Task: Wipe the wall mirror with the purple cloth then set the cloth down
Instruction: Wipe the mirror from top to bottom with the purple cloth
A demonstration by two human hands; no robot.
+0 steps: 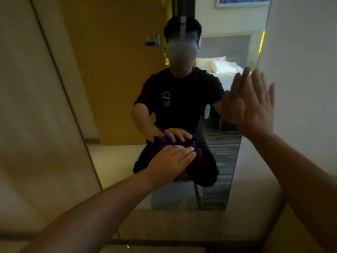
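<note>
Now purple cloth (197, 152) under left hand (170, 162), against mirror (116, 106).

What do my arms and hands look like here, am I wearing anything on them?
Both forearms are bare up to the frame edge; no gloves, watch or rings show on the left hand or the right hand. In the mirror, short black T-shirt sleeves end above the elbows. The dim light could hide small details.
</note>
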